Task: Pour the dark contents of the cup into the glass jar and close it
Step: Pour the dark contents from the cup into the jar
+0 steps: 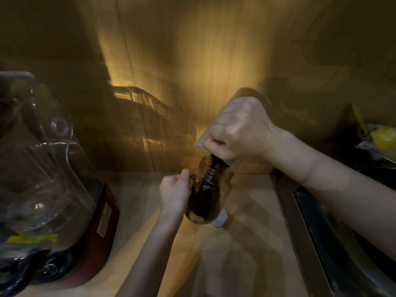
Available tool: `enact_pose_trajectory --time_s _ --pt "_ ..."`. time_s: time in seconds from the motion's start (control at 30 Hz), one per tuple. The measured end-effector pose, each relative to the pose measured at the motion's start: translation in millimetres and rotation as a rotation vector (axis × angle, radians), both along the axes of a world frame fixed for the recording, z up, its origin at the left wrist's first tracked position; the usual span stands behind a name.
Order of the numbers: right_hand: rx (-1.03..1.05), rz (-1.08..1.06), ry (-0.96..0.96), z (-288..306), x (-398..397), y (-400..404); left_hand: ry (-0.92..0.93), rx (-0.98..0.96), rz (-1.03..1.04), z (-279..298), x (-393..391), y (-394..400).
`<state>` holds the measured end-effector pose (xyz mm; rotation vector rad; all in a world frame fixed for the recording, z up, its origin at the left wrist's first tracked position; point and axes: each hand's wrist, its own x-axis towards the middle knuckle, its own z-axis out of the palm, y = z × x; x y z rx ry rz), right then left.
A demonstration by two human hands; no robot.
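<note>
My right hand (242, 128) grips a clear plastic cup (254, 97), tipped mouth-down over the glass jar (212, 189). A dark stream (215, 162) runs from the cup's rim into the jar's open mouth. The jar stands on the wooden counter, slightly tilted, and is largely filled with dark contents. My left hand (175, 192) holds the jar by its left side near the neck. A round white lid (220, 219) lies on the counter just behind the jar's base, partly hidden by it.
A large blender with a clear cover and red base (53, 189) fills the left side. A steel sink (342, 243) borders the counter (235, 254) on the right. A dish with something yellow (383, 138) sits at far right. A wooden wall stands close behind.
</note>
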<state>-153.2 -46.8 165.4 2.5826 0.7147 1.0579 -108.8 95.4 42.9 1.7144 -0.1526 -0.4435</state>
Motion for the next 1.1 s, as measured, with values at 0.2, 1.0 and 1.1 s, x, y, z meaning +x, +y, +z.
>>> enact_pose_trajectory --time_s 0.2,1.0,1.1 --pt "0.012 -0.001 -0.002 1.6 0.9 -1.7 -0.027 0.001 0.015 0.4 0.3 -0.6" --pt "0.006 0.006 -0.054 -1.3 1.2 -4.1 0.005 -0.035 -0.013 -0.8 1.6 -4.0" --pt "-0.017 0.004 -0.052 -0.2 0.8 -5.3 0.006 -0.029 -0.021 0.0 1.5 -4.7"
